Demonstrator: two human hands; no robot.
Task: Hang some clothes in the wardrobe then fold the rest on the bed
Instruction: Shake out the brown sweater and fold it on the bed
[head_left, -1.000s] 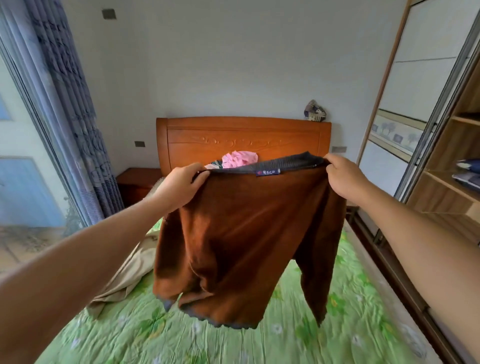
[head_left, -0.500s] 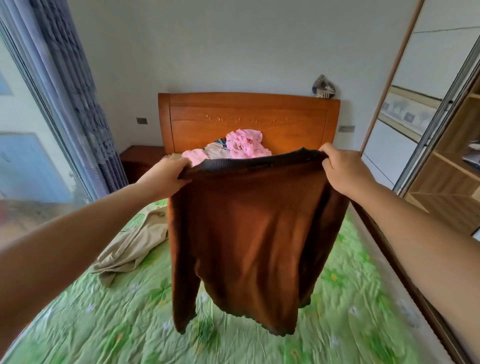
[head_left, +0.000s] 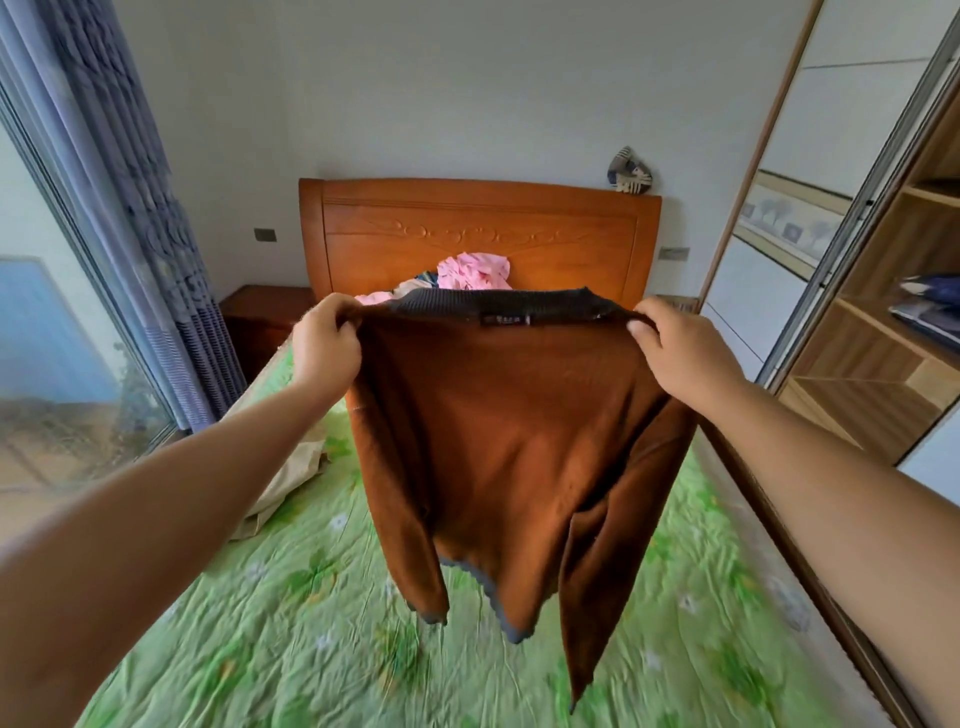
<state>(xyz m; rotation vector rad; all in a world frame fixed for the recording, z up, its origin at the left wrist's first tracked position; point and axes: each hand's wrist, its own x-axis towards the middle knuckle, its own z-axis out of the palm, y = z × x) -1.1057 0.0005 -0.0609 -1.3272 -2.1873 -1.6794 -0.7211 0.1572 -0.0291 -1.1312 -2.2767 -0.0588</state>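
We pinch the soft, limp brown sweater (head_left: 511, 441) by its shoulders, left hand (head_left: 324, 340) and right hand (head_left: 680, 353), mid-frame above the bed (head_left: 291, 623).

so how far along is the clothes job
Done: nothing folded shows on the bed, and no hung clothes are visible in the wardrobe. In hand: left hand and right hand hold the brown sweater up by its shoulders. Left: the crumpled beige garment and the pink pile by the headboard.

home bedroom: bed (head_left: 322, 623), wooden headboard (head_left: 478, 234), wardrobe (head_left: 883, 332).
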